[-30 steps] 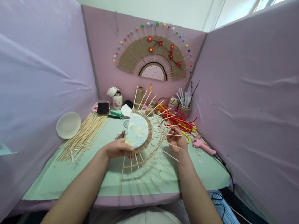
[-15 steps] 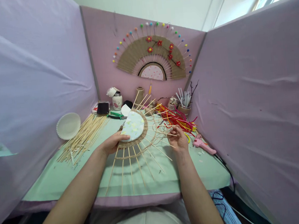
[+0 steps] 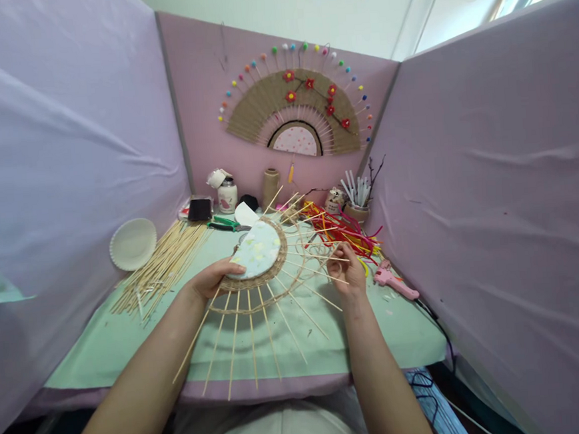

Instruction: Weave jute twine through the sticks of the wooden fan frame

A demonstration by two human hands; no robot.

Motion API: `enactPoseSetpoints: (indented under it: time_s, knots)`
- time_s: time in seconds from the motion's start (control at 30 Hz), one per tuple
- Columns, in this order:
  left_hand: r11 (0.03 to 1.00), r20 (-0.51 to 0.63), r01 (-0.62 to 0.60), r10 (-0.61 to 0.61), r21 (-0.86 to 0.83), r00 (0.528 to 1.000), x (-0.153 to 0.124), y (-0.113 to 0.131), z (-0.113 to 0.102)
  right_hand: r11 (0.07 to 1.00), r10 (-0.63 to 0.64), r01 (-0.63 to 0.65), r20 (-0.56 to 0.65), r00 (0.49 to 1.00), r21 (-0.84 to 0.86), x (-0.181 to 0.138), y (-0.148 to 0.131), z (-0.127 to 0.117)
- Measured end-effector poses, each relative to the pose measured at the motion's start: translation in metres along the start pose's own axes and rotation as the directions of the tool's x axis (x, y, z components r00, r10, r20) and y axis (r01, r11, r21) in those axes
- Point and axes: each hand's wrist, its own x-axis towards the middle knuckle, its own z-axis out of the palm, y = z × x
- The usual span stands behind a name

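A half-round fan frame (image 3: 258,251) is tilted above the table, its base covered in pale blue cloth with yellowish spots. Woven twine (image 3: 247,282) edges the curve, and thin wooden sticks (image 3: 253,347) radiate from it. A second, looser twine row crosses the sticks farther out. My left hand (image 3: 214,278) grips the base's left corner, thumb on the cloth, other fingers hidden beneath. At the right stick ends, my right hand (image 3: 346,269) is closed in a pinch, apparently on the thin loose twine; the strand at the fingertips is hard to see.
Loose sticks (image 3: 160,264) lie left beside a white dish (image 3: 133,244). Green-handled pliers (image 3: 226,223), a jar (image 3: 228,196) and a twine spool (image 3: 270,188) stand behind. Red and yellow pipe cleaners (image 3: 343,229) and a pink glue gun (image 3: 395,281) lie right. A finished fan (image 3: 261,105) hangs behind.
The fan frame has turned slightly clockwise, its lower sticks swinging left and one more showing beside my left hand. My left hand has shifted a little left; my right hand stays nearly in place.
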Motion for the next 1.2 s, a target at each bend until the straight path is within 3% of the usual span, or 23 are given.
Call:
enactPoseSetpoints:
  time_s: [0.37,0.57,0.77,0.9,1.0,1.2]
  knots:
    - [0.994,0.167,0.083,-0.071,-0.064,0.983,0.006,-0.017,0.000,0.994,0.079,-0.082,-0.043,0.996,-0.069,0.006,0.010,-0.004]
    - [0.984,0.240,0.170,-0.151,-0.060,0.959,0.008,-0.024,0.003,0.984,0.093,-0.085,0.043,0.995,-0.157,0.003,0.023,-0.006]
    - [0.988,0.246,0.129,-0.105,-0.082,0.964,0.008,-0.024,-0.004,0.981,0.054,-0.049,0.020,0.998,-0.186,0.001,0.018,-0.002]
    - [0.990,0.225,0.098,-0.072,-0.106,0.972,0.009,-0.024,-0.009,0.968,-0.048,0.049,0.012,0.999,-0.245,0.001,0.017,0.001]
    - [0.991,0.224,0.086,-0.061,-0.102,0.973,0.009,-0.023,-0.007,0.917,-0.206,0.198,0.012,0.978,-0.347,0.001,0.020,0.003]
    - [0.997,0.213,0.042,-0.028,-0.060,0.977,0.003,-0.013,-0.002,0.610,-0.583,0.506,0.087,0.808,-0.610,-0.002,0.022,0.005]
